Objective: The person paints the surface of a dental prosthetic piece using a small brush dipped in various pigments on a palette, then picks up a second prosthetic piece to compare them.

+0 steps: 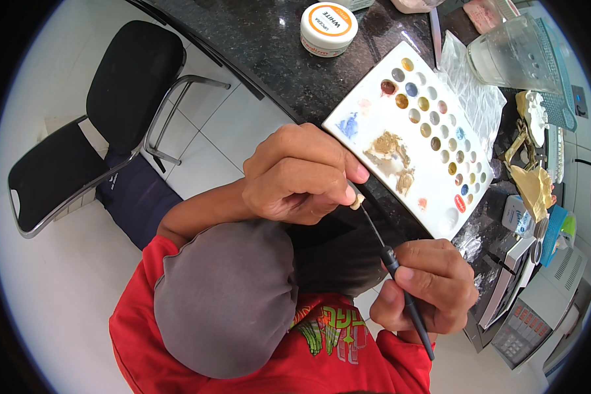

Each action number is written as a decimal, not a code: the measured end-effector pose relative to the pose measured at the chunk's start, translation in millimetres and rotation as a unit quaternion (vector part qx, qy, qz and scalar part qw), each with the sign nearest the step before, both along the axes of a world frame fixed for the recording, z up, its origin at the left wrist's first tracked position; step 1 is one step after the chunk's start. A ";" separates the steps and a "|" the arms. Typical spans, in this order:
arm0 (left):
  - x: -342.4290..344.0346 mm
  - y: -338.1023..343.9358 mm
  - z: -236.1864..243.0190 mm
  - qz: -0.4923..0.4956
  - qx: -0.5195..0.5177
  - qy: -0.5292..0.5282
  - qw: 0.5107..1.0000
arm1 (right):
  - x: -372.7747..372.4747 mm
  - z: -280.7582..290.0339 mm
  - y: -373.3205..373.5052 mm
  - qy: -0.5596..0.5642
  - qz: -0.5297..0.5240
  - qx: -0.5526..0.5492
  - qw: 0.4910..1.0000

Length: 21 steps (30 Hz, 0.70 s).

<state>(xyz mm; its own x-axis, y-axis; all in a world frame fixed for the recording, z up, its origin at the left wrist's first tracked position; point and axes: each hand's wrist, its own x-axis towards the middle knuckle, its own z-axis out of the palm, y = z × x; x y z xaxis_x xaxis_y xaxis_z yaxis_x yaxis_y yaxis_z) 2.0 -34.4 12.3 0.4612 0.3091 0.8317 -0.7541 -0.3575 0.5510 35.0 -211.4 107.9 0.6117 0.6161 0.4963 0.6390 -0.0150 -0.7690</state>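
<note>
My left hand (pixel 299 174) is closed, pinching a small tooth-coloured dental crown (pixel 357 201) between its fingertips, so part of the crown is hidden. A thin brush (pixel 410 308) with a black handle lies in my right hand (pixel 433 285), gripped by thumb and fingers. Its narrow tip reaches up to the crown and appears to touch it. Just beyond both hands, a white mixing palette (pixel 374 125) rests at a slant on the dark counter. Rows of round wells hold coloured pastes, and brown, blue and pinkish smears mark its near side.
A white jar (pixel 328 29) with an orange-ringed lid stands behind the palette. Clear plastic wrap (pixel 479 79), a see-through cup (pixel 515 56) and gold-coloured pieces (pixel 532 190) lie to the right. A machine with a keypad (pixel 522 328) sits at lower right; a black chair (pixel 134 85) stands left.
</note>
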 end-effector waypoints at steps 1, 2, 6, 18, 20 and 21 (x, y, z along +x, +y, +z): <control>0.2 0.0 -0.3 0.000 0.000 -0.002 1.000 | -0.1 -0.1 0.0 0.001 0.001 0.001 1.000; 0.3 0.1 -0.6 0.001 0.001 -0.003 1.000 | -0.3 -0.3 0.0 0.001 0.000 0.001 1.000; -1.1 1.1 0.1 -0.005 0.004 0.004 1.000 | -1.4 -1.0 0.3 -0.004 -0.006 0.002 1.000; -9.4 -2.6 3.6 -0.042 -0.075 0.057 0.995 | 5.6 -0.4 -14.1 0.029 -0.048 0.065 0.996; -10.8 -4.6 2.9 -0.048 -0.102 0.065 0.992 | 5.2 1.2 -15.6 0.036 -0.071 0.062 0.995; -9.9 -5.5 1.8 -0.042 -0.099 0.055 0.993 | 7.4 0.6 -15.0 0.021 -0.059 0.065 0.996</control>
<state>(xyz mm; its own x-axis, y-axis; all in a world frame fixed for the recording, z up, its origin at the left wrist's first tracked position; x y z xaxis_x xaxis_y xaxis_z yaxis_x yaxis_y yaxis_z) -7.9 -39.9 14.1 0.5768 0.4191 0.7012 -0.7077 -0.1723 0.6852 42.4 -226.3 108.5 0.6978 0.4709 0.5398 0.6065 0.0126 -0.7950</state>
